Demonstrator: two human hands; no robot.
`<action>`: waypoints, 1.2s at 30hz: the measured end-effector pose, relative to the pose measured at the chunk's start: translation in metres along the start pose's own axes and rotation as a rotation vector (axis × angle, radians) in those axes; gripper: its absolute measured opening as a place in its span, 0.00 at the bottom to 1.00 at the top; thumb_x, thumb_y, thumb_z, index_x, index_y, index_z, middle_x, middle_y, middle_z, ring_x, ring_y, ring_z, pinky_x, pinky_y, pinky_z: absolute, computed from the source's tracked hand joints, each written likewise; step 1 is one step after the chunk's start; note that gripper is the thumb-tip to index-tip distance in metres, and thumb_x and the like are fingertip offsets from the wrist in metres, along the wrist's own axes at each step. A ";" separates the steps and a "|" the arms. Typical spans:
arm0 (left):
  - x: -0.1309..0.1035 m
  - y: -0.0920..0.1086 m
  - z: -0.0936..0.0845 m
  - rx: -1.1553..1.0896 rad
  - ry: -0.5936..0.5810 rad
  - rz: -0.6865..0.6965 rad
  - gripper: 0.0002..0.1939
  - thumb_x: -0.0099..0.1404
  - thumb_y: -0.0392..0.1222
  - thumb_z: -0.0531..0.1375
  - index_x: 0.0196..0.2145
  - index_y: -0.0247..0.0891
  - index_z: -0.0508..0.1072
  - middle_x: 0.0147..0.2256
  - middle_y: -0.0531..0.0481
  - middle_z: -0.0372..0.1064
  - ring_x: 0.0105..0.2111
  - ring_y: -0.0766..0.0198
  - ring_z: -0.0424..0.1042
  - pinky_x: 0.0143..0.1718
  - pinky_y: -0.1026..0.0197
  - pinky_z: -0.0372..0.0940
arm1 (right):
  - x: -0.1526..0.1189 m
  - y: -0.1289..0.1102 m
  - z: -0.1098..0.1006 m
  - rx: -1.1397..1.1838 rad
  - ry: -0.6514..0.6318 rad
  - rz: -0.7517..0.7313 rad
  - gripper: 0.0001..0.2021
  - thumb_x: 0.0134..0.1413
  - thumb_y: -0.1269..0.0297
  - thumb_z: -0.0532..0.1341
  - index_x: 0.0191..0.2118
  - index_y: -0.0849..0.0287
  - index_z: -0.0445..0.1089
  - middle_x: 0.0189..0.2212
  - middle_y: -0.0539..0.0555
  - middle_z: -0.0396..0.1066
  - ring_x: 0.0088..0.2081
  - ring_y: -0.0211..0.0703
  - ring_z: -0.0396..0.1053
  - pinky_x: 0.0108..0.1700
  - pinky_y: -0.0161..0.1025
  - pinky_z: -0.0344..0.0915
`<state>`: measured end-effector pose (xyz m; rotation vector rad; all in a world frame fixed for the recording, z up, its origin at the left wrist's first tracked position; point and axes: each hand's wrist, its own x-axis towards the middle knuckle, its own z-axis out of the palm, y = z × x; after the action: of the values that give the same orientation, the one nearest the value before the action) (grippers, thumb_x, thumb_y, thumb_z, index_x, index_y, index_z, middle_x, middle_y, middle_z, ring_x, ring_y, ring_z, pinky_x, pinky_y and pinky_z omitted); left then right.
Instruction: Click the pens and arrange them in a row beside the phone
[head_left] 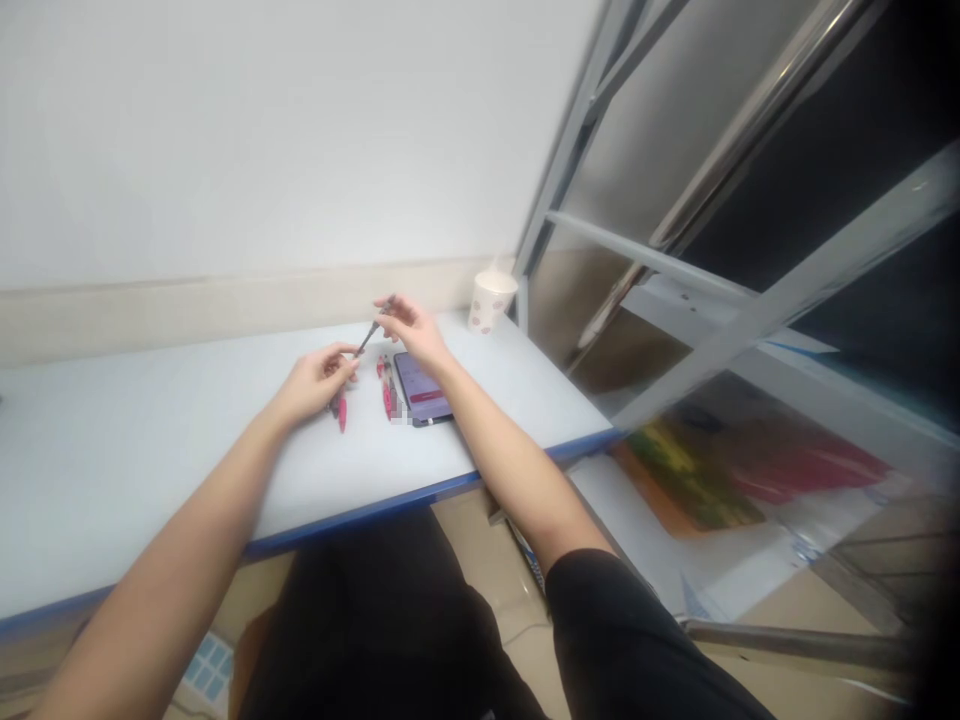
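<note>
The tabletop (pixel 150 450) spread pale and smooth beneath both grips, its blue edge (pixel 439 490) running along the side nearer the person, and beyond the grips it met a plain white wall (pixel 262 130) with a beige band (pixel 225 300) along its foot. Well to the right of the grips stood a metal frame (pixel 561 165), and lower on that side lay a blurred orange-and-green packet (pixel 694 480) and a red sheet (pixel 810 465); tan floor (pixel 480 540) showed below the blue edge. There were two grips and, between them, one slender dark stick (pixel 367 338), slanting in the air above the tabletop. The left grip (pixel 311 385) had its fingers closed on the lower end of the stick, while the right grip (pixel 412 332) pinched it near the upper end. One pink-and-dark piece (pixel 343 414) lay just on the near side of the left grip, partly hidden by it. Two more pink items could be made out, a small pink bit (pixel 380 367) and a longer pink piece (pixel 388 398), both right of the left grip and nearer the person than the right grip; blur hid what they were. One flat device (pixel 424 385) with a lit purplish screen lay below the right grip, partly covered by the forearm, and one spotted white cup (pixel 491 303) stood to that grip's right.
</note>
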<state>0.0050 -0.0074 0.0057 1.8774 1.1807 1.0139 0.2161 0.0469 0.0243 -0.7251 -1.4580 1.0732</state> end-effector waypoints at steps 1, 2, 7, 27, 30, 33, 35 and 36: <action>0.000 0.000 0.000 0.010 0.000 0.000 0.27 0.65 0.61 0.64 0.51 0.37 0.76 0.31 0.46 0.77 0.26 0.58 0.75 0.27 0.58 0.68 | 0.000 -0.001 0.000 -0.010 0.017 -0.006 0.15 0.53 0.61 0.68 0.46 0.58 0.73 0.34 0.49 0.70 0.33 0.37 0.65 0.36 0.35 0.65; 0.000 0.000 0.000 0.018 0.000 -0.001 0.27 0.65 0.61 0.64 0.51 0.37 0.76 0.31 0.46 0.77 0.27 0.57 0.76 0.27 0.58 0.68 | 0.000 -0.002 0.000 -0.025 0.032 -0.006 0.15 0.53 0.61 0.68 0.46 0.58 0.73 0.34 0.49 0.69 0.33 0.37 0.65 0.37 0.34 0.66; 0.000 0.002 0.000 0.048 0.011 -0.017 0.26 0.65 0.61 0.63 0.49 0.37 0.77 0.31 0.46 0.77 0.28 0.56 0.77 0.28 0.58 0.69 | 0.001 -0.003 -0.003 -0.076 0.092 0.025 0.13 0.54 0.63 0.67 0.45 0.59 0.72 0.33 0.48 0.68 0.33 0.36 0.64 0.36 0.34 0.65; 0.001 -0.001 0.002 0.096 0.085 0.042 0.24 0.67 0.59 0.62 0.48 0.37 0.80 0.33 0.46 0.78 0.33 0.55 0.76 0.37 0.56 0.69 | -0.004 0.002 -0.010 -0.053 -0.311 0.156 0.15 0.48 0.58 0.74 0.38 0.60 0.75 0.31 0.51 0.76 0.30 0.37 0.71 0.33 0.34 0.67; 0.000 0.000 0.001 0.214 0.124 0.112 0.21 0.67 0.56 0.62 0.47 0.38 0.82 0.34 0.46 0.79 0.34 0.55 0.75 0.40 0.55 0.69 | -0.006 0.003 -0.008 -0.274 -0.282 0.138 0.22 0.58 0.48 0.69 0.24 0.60 0.67 0.19 0.48 0.68 0.23 0.35 0.66 0.29 0.33 0.61; 0.001 -0.001 0.000 0.314 0.133 0.172 0.20 0.68 0.53 0.61 0.48 0.38 0.82 0.37 0.45 0.80 0.36 0.55 0.76 0.44 0.54 0.69 | -0.009 -0.002 -0.010 -0.428 -0.316 0.151 0.26 0.64 0.44 0.64 0.23 0.59 0.66 0.15 0.46 0.63 0.22 0.35 0.65 0.29 0.34 0.60; 0.002 -0.002 -0.001 0.354 0.140 0.185 0.19 0.68 0.52 0.61 0.48 0.38 0.82 0.38 0.44 0.80 0.36 0.55 0.76 0.45 0.54 0.70 | -0.009 -0.007 -0.014 -0.366 -0.377 0.157 0.17 0.61 0.50 0.68 0.33 0.60 0.72 0.20 0.47 0.71 0.25 0.38 0.70 0.32 0.34 0.64; 0.002 -0.003 -0.002 0.365 0.147 0.187 0.18 0.68 0.52 0.61 0.48 0.38 0.82 0.38 0.44 0.81 0.37 0.55 0.76 0.45 0.54 0.70 | -0.008 -0.009 -0.016 -0.311 -0.405 0.158 0.14 0.58 0.54 0.70 0.37 0.60 0.73 0.23 0.48 0.75 0.27 0.39 0.73 0.34 0.34 0.66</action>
<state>0.0030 -0.0043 0.0049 2.2636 1.3690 1.1101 0.2339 0.0395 0.0284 -0.8887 -1.9705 1.1734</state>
